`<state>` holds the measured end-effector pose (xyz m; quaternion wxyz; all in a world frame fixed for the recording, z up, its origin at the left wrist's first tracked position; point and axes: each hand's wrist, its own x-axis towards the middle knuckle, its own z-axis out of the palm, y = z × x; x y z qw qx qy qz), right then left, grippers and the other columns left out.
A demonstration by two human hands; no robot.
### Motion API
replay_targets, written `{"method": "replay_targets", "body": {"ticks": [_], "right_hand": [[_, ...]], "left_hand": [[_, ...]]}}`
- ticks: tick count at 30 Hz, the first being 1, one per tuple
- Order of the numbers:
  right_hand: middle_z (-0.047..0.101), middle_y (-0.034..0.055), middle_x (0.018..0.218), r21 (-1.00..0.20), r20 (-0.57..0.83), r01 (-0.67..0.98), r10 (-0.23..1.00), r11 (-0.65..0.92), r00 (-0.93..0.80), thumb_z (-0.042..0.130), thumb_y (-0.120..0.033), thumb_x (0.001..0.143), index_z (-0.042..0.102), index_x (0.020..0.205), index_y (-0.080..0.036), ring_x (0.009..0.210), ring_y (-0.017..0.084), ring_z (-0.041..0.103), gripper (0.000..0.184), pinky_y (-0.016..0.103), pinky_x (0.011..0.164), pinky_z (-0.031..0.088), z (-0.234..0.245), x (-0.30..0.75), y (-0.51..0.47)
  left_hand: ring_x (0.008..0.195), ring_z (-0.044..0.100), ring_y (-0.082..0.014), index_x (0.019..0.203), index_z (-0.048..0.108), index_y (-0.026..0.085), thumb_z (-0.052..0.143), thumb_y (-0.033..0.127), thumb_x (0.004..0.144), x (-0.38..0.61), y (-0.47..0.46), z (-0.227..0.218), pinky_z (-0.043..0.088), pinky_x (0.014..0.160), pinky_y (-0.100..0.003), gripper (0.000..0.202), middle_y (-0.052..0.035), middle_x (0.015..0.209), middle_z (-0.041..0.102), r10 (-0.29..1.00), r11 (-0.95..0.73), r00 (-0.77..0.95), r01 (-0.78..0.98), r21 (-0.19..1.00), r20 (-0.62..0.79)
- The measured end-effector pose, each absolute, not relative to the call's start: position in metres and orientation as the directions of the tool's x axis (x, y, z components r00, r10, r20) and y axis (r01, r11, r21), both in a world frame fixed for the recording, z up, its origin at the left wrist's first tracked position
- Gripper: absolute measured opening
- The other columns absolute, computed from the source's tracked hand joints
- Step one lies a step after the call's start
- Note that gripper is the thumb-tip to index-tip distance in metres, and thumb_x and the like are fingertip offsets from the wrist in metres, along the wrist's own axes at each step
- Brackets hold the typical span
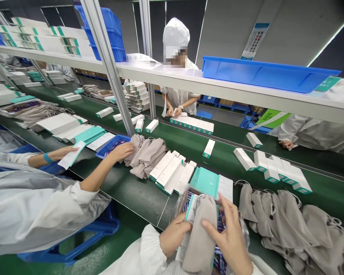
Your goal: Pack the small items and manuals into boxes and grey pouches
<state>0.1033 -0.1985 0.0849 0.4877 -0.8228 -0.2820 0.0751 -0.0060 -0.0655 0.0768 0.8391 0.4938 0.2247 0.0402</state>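
At the bottom centre my left hand (pixel 174 233) and my right hand (pixel 231 238) both grip a beige fabric pouch (pixel 200 233), held upright over a pack of small items in clear wrap (pixel 186 200). A white and teal card sticks out behind the pouch near my left thumb. My right fingers lie over the pouch's right side. Just beyond my hands lie a teal folder (pixel 205 181) and a row of white boxes (pixel 172 173) on the green belt (pixel 132 187).
A pile of beige pouches (pixel 292 225) lies to my right. On my left a co-worker's hand (pixel 122 151) touches another pouch pile (pixel 147 154) by a blue tray (pixel 110 145). Across the belt a person in white handles boxes. A shelf holds a blue bin (pixel 263 74).
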Motion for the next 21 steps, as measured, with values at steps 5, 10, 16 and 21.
{"method": "replay_targets", "body": {"ticks": [5,10,16,21], "right_hand": [[0.057,0.0193,0.123,-0.936,-0.106,0.134,0.626,-0.324,0.773,0.053,-0.069,0.070,0.053,0.118,-0.011,0.116,0.036,0.051,0.076,0.047,0.099,0.041,0.059,0.100,-0.201],[0.058,0.0195,0.122,-0.911,-0.109,0.152,0.580,-0.382,0.808,0.039,-0.069,0.079,0.053,0.115,-0.011,0.117,0.034,0.050,0.069,0.047,0.104,0.033,0.044,0.085,-0.191],[0.041,0.0183,0.141,-0.918,-0.147,0.150,0.667,-0.367,0.730,0.041,-0.069,0.078,0.039,0.130,-0.010,0.135,0.029,0.031,0.079,0.039,0.113,0.021,0.033,0.078,-0.180],[0.049,0.0172,0.135,-0.953,-0.193,0.008,0.628,-0.302,0.754,0.046,-0.074,0.073,0.046,0.128,-0.010,0.130,0.030,0.038,0.084,0.037,0.112,0.026,0.015,0.087,-0.181]], "left_hand": [[0.108,0.056,-0.0280,0.115,0.062,0.013,0.057,0.045,0.080,-0.013,-0.065,0.075,0.043,0.093,-0.035,0.048,-0.0112,0.114,0.065,0.211,0.409,0.956,0.101,0.907,-0.202],[0.121,0.047,-0.0321,0.141,0.035,0.013,0.062,0.032,0.077,-0.009,-0.068,0.080,0.032,0.105,-0.038,0.071,-0.0154,0.133,0.051,0.231,-0.116,0.972,0.074,0.990,-0.046],[0.126,0.038,-0.0438,0.144,0.028,0.012,0.045,0.033,0.086,-0.002,-0.073,0.068,0.024,0.103,-0.050,0.065,-0.0200,0.145,0.036,0.417,-0.319,0.901,0.269,0.909,-0.121],[0.125,0.041,-0.0376,0.145,0.023,0.011,0.062,0.031,0.073,0.004,-0.048,0.074,0.034,0.103,-0.044,0.084,-0.0205,0.141,0.040,0.104,-0.501,0.993,0.105,0.859,-0.061]]}}
